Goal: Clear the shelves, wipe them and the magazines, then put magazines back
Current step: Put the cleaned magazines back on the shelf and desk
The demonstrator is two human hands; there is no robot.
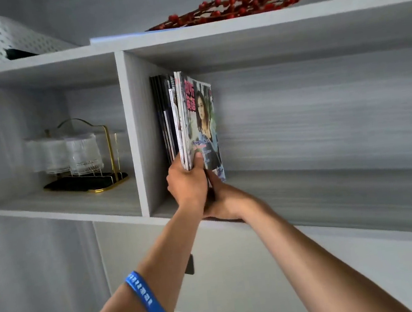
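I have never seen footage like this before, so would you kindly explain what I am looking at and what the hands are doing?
There is no machine: a person wears a camera on the head, so the single picture looks forward along both bare arms at a grey shelf unit. The left hand grips the bottom of some upright magazines beside the divider; the right hand is at their lower edge, its fingers hidden. The neighbouring compartment holds a glass cup rack. Red berry branches lie on top.
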